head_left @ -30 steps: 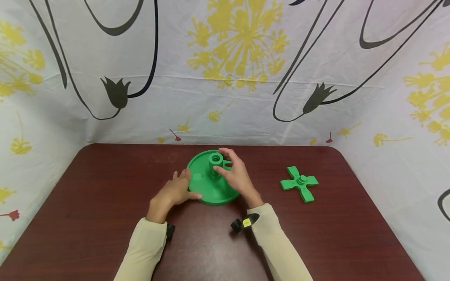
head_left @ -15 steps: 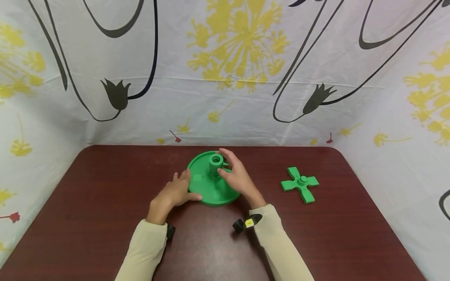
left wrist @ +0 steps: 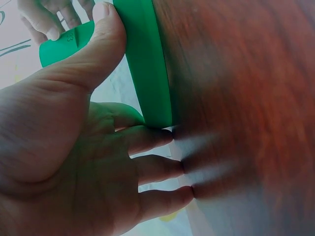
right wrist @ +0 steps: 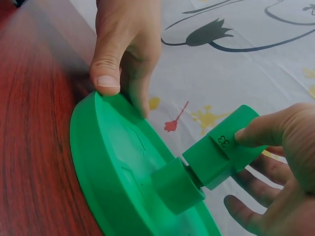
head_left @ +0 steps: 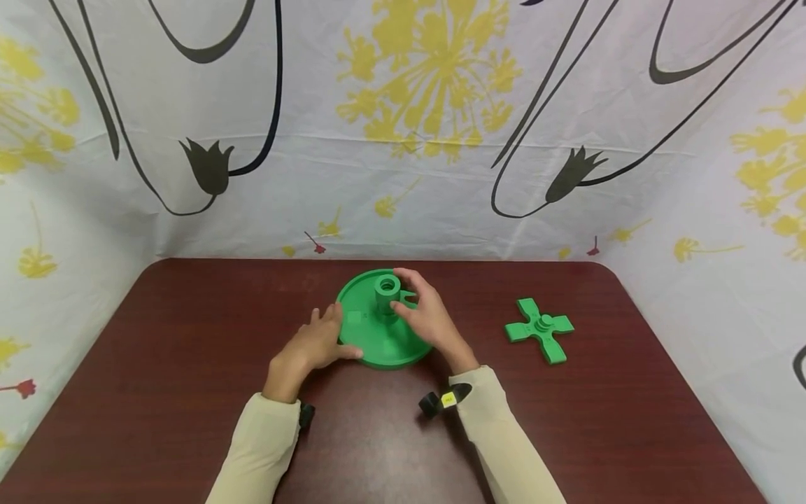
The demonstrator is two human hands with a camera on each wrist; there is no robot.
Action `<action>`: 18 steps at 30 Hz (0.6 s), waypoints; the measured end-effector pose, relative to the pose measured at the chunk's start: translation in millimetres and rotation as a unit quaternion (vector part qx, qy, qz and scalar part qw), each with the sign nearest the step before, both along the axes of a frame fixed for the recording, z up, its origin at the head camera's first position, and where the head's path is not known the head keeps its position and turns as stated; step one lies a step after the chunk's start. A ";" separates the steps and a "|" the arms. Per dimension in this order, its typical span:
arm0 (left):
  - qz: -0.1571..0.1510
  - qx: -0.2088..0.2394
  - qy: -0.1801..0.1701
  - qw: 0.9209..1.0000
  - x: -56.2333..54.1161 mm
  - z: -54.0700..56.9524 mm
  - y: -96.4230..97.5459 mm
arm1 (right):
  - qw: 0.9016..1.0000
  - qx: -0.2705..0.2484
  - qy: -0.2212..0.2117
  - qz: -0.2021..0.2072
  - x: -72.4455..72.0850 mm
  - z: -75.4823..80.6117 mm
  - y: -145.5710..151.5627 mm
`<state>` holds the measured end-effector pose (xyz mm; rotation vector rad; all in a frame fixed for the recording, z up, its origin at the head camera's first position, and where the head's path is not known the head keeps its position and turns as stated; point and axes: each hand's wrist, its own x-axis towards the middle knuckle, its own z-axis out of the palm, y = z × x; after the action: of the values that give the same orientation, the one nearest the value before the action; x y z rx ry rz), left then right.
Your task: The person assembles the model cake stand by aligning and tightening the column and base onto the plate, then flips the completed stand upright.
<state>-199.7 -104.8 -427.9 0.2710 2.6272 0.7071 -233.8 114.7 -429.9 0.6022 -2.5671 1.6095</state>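
Observation:
A round green plastic base (head_left: 378, 343) with a raised rim rests on the table. My left hand (head_left: 313, 341) holds its left side, thumb over the rim and forefinger behind; the other fingertips (left wrist: 187, 193) reach down to the tabletop. From a short socket (right wrist: 177, 186) inside the base rises a green tubular piece (head_left: 387, 290) with a hollow top and a prong on its right side. The number 33 shows on its side in the right wrist view. My right hand (head_left: 429, 316) grips this piece, thumb on the near side and fingers behind.
A green four-armed cross piece (head_left: 543, 324) with a round knob at its middle lies to the right. The dark red-brown table (head_left: 189, 364) ends at the back against a patterned white cloth (head_left: 403, 196).
My right thumb has shifted slightly to the right across the tubular piece. The prong beside it looked narrower half a second ago and shows more again now. My left hand has stayed put.

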 end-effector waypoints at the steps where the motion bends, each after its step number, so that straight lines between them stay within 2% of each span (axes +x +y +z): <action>1: 0.000 0.000 -0.001 1.000 0.0 -0.1 0.0 | 1.000 0.003 -0.001 -0.003 0.4 0.0 0.0; 9: 0.001 -0.002 0.001 1.000 -1.0 2.1 -1.0 | 1.000 0.023 0.010 -0.019 1.7 -0.3 -1.2; 18: 0.002 -0.003 -0.002 1.000 -1.1 -0.4 -0.5 | 1.000 -0.015 0.008 0.026 1.5 -0.5 -2.0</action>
<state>-200.9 -105.2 -428.2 0.2629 2.6260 0.7009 -232.4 112.7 -430.4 0.6814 -2.5326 1.6475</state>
